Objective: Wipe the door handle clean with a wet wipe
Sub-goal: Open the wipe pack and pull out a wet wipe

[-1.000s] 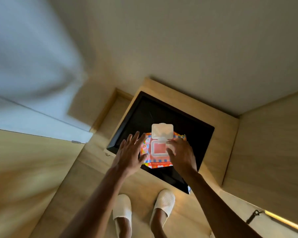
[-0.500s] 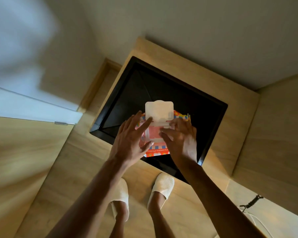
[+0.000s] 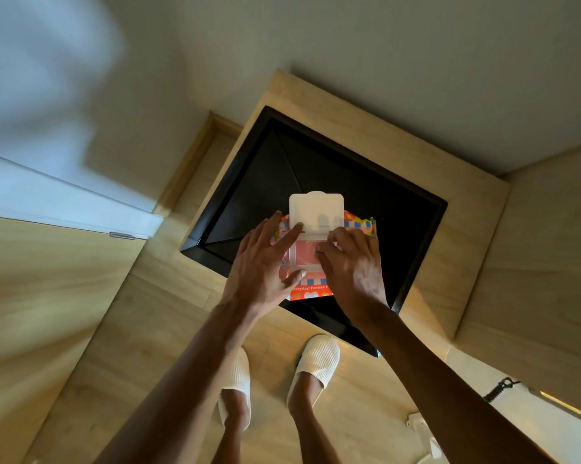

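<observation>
A colourful wet wipe pack point(image 3: 311, 293) lies on a black square tray point(image 3: 316, 155) below me. Its white flip lid point(image 3: 316, 209) stands open, showing the pink opening point(image 3: 304, 254). My left hand point(image 3: 262, 266) grips the pack's left side, with the index finger at the lid hinge and the thumb at the frame's lower edge. My right hand point(image 3: 352, 266) covers the right side, its bent fingertips on the pink opening. Whether a wipe sits between them is hidden. No door handle is in view.
The tray sits in a light wooden stand point(image 3: 456, 249) against a pale wall. A wooden door panel point(image 3: 48, 296) with a small metal fitting point(image 3: 122, 235) is at the left. My feet in white slippers point(image 3: 316, 363) stand on wood flooring. A black cable point(image 3: 498, 390) lies at the lower right.
My left hand has come down from hovering onto the pack's left side. My right fingertips have shifted to the pink opening. The view has drawn closer to the tray.
</observation>
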Motion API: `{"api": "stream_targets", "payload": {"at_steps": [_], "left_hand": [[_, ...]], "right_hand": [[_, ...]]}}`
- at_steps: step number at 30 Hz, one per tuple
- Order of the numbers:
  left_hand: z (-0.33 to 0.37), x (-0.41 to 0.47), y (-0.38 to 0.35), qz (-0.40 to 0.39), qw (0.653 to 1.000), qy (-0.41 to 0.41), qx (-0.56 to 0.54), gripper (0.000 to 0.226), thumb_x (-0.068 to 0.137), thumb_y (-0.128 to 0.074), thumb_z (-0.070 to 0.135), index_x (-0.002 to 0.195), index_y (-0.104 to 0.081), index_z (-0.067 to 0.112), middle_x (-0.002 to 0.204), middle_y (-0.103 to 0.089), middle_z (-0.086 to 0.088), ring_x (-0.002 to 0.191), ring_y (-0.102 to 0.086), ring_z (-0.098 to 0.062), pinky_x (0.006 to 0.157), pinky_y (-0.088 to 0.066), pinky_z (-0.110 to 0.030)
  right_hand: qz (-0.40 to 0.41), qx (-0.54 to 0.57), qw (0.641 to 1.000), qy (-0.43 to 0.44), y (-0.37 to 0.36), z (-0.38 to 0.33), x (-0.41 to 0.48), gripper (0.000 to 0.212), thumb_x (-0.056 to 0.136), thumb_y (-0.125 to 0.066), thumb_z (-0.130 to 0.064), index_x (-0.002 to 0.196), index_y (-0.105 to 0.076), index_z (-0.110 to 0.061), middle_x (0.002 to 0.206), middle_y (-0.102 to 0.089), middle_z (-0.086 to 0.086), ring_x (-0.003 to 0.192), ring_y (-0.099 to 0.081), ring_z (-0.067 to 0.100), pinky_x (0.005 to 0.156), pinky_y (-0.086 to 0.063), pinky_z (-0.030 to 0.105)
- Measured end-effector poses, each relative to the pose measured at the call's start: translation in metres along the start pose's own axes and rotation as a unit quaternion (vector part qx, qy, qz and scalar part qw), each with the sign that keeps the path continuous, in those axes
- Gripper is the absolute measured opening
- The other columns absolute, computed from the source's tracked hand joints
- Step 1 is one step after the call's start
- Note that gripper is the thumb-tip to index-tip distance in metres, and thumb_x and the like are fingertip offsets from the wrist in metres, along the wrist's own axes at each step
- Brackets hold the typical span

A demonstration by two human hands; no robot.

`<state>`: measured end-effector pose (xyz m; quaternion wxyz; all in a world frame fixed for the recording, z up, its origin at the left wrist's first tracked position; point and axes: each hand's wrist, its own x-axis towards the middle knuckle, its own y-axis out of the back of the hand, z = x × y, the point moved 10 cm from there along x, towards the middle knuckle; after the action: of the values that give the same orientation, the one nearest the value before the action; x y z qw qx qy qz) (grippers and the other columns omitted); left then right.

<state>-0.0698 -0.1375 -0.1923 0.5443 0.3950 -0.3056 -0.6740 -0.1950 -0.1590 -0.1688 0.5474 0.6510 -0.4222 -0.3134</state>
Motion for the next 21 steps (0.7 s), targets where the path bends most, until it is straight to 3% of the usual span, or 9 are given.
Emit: {"api": "stream_targets", "payload": {"at_steps": [5,12,21], "left_hand": [[0.001,0.0,0.002,0.003,1.0,0.002,-0.001,0.085,0.071,-0.074,0.05,0.143,-0.04,0.021,0.151,-0.034,-0.016,0.138,-0.035,-0.032,0.108,-0.022,-0.038],[0.003,0.0,0.003,0.007,1.0,0.004,-0.008,0.086,0.068,-0.077,0.049,0.141,-0.043,0.018,0.149,-0.037,-0.019,0.137,-0.038,-0.035,0.109,-0.029,-0.045],[0.0,-0.001,0.0,-0.003,1.0,0.014,-0.018,0.084,0.072,-0.074,0.05,0.144,-0.039,0.022,0.153,-0.032,-0.015,0.14,-0.033,-0.031,0.112,-0.027,-0.045]], "right_hand": [[-0.019,-0.014,1.0,0.014,-0.005,-0.004,-0.001,0.035,0.073,-0.079,-0.032,0.096,-0.067,-0.009,0.102,-0.067,0.013,0.098,-0.063,0.033,0.091,-0.05,0.044],[-0.071,-0.048,0.996,0.007,-0.022,-0.003,-0.001,0.039,0.075,-0.079,-0.034,0.104,-0.063,-0.012,0.108,-0.066,0.01,0.103,-0.059,0.031,0.097,-0.047,0.045],[-0.028,0.021,0.999,0.007,-0.003,-0.003,0.0,0.034,0.069,-0.082,-0.033,0.093,-0.07,-0.011,0.101,-0.072,0.012,0.1,-0.066,0.034,0.098,-0.046,0.049]]}}
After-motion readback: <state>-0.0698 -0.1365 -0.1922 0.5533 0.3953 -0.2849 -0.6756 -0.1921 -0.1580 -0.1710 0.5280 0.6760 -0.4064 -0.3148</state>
